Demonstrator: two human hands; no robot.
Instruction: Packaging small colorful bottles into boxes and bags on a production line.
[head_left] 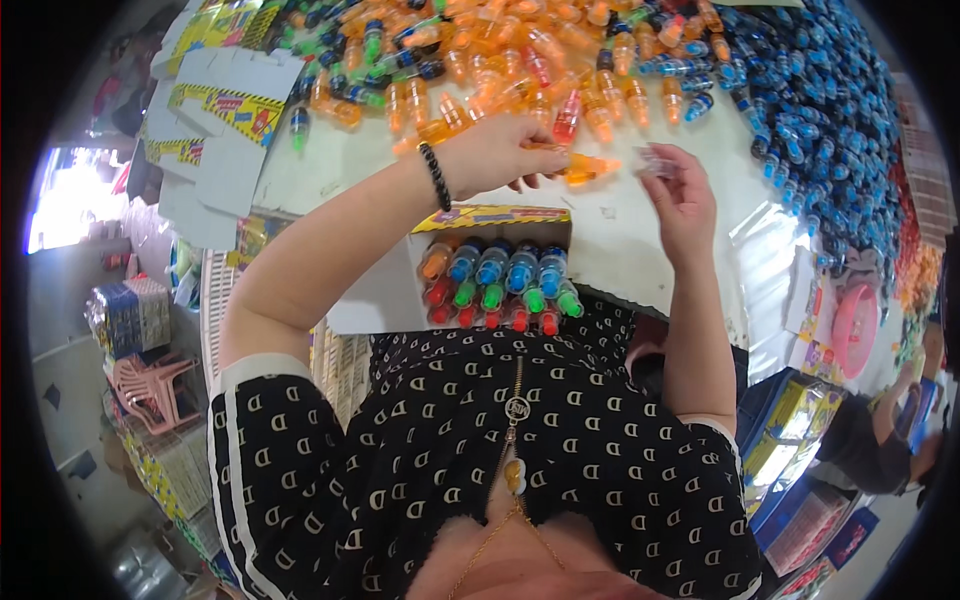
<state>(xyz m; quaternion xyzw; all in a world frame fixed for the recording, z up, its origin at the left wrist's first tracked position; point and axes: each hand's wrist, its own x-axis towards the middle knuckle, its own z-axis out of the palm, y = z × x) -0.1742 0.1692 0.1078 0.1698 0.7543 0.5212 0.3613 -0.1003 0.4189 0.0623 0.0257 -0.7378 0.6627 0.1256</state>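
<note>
Look, the left hand [505,157] was gripping an orange bottle [590,172] by its left end, above the white table [625,240], tip aimed right, and the right hand [684,192] had a clear plastic piece [655,162] pinched just beyond that tip! Capping, I'd have called it, since piece and tip faced each other, though they stood apart and a cap coming off would have looked much the same. If it was going on, the next move called for a steady bottle and a straight push from the right. Nearer, an open carton [500,216] held capped bottles [492,268] in several colours. Harder to read: fingers covered the held bottle's left end, the clear piece blurred into glare, the carton's depths hid beneath its top bottles, and the far orange heap [475,75] ran out of sight.
</note>
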